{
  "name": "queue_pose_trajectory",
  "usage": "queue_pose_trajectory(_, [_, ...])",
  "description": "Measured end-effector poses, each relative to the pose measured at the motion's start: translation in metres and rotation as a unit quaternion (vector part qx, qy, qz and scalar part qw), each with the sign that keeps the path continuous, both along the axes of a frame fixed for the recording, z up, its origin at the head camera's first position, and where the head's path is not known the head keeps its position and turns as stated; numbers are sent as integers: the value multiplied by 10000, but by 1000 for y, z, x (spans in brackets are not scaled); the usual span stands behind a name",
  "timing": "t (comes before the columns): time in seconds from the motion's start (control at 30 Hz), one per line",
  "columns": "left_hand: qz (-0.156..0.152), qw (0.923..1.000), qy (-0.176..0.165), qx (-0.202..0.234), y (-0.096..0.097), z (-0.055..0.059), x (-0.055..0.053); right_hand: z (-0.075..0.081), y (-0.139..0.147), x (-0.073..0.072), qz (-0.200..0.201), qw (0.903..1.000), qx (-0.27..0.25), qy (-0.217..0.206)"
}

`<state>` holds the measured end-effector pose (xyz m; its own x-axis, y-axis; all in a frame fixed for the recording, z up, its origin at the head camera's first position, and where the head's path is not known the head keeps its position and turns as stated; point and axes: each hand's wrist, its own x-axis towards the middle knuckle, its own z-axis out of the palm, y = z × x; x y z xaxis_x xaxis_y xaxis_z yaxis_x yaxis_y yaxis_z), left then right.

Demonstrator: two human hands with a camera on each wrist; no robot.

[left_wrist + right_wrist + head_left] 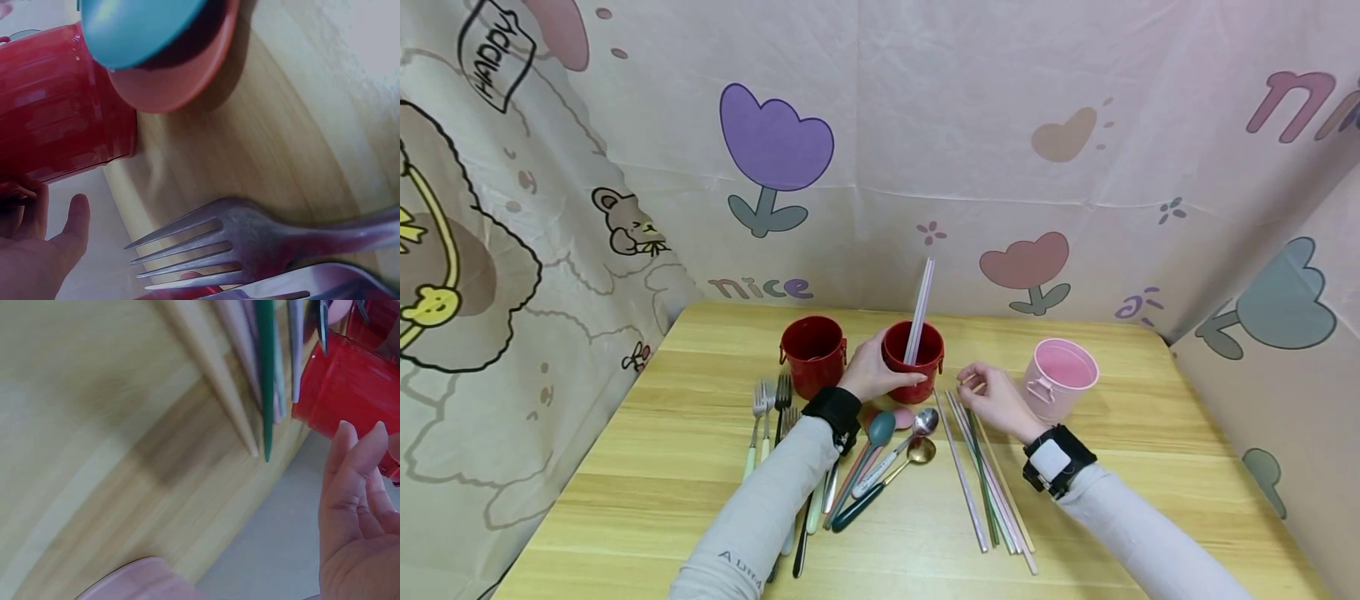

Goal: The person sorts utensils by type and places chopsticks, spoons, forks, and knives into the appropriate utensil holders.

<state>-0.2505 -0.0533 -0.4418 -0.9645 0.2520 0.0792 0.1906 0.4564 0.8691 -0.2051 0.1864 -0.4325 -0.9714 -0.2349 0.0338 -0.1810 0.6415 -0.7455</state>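
Note:
My left hand (pixel 877 372) holds a red bucket (pixel 931 385) by its left side, the thumb lying across the front. In the left wrist view, fingers (pixel 34 209) touch the wall of a red bucket (pixel 56 112). A few pale chopsticks (pixel 920 312) stand in it, leaning right. To the right, my right hand (pixel 996 400) hovers above the upper ends of several loose chopsticks (pixel 981 467), its fingers bent loosely with nothing seen between them. The right wrist view shows a green chopstick (pixel 267 381) apart from that hand (pixel 359 519).
Another red bucket (pixel 812 354) stands at the left and a pink bucket (pixel 1060 379) at the right. Several forks (pixel 760 404) and spoons, among them a gold-bowled spoon (pixel 921 451), lie around my left forearm on the wooden table (pixel 647 467). A printed cloth hangs behind.

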Motion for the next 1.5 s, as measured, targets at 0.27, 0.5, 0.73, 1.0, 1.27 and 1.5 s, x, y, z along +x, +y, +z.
queue_pose_trajectory(0.27, [63,10000,-51,-6,0,1,1,-5,12,9,195,9994,300,12])
queue_pose_trajectory(0.5, [54,10000,-78,12,0,-1,-1,-8,24,19,485,9978,455,49])
queue_pose_trajectory(0.73, [38,10000,-79,24,-1,-2,-1,-9,33,30,624,9949,781,118])
queue_pose_trajectory(1.0, [5,10000,-66,39,0,0,0,-9,38,45,820,9907,1079,156])
queue_pose_trajectory(1.27, [-14,10000,-41,66,0,0,-1,-11,39,57,1207,9851,1206,198])
queue_pose_trajectory(1.5, [4,10000,-54,38,-1,-1,-1,-17,37,63,1264,9813,1437,228])
